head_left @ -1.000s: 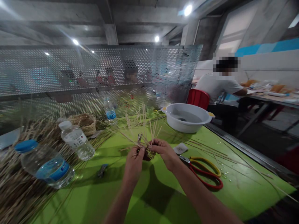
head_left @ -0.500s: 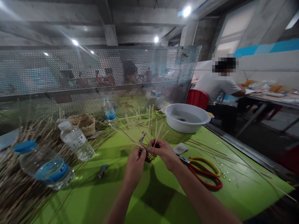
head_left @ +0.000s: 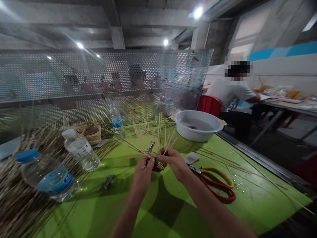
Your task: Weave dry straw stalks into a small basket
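Left hand (head_left: 143, 170): thumb and fingers pinched on woven piece's near-left edge.
Right hand (head_left: 173, 162): thumb and fingers closed on its right side.
Woven piece (head_left: 160, 165): between hands, above green table (head_left: 119, 211); strips fanning upward.
Scissors (head_left: 213, 183): on table, right of right hand.

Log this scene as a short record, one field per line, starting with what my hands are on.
Left hand: pinching the edge of a small, brown woven piece with pale upright strips
Right hand: gripping its other side
Surface: bright green tabletop
Right side: silver-bladed scissors with red and yellow handles
Far right: round white plastic basin
Left side: clear blue-capped bottle, clear white-capped bottle
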A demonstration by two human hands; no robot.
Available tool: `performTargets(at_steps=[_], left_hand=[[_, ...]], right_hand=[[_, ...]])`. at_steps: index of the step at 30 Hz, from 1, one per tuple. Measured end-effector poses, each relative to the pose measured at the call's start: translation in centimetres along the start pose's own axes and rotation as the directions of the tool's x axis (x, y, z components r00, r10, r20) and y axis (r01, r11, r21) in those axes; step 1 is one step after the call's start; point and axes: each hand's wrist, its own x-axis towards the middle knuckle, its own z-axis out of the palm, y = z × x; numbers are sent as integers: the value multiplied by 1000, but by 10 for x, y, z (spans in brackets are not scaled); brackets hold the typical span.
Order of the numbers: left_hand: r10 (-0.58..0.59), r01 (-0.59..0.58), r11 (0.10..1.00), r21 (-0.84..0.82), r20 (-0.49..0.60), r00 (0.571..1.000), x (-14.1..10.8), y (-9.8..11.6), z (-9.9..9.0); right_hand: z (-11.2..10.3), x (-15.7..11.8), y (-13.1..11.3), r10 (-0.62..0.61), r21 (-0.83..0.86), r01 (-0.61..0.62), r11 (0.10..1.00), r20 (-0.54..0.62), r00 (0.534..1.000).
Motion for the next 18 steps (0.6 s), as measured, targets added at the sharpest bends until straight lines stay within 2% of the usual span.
performTargets(at_steps=[5,11,18], left_hand=[[-27,27,1000,-10,-3,1000,3,-1,-3],[-2,3,1000,15,-26,1000,4,-3,-4],[15,-13,998,66,-32,999,5,-6,-6]], right_hand=[[-4,2,3,16,-21,-16,1000,17,1000],[-7,5,7,11,-47,-7,999,75,997],[-2,4,6,-28,-60,28,998,5,1000]])
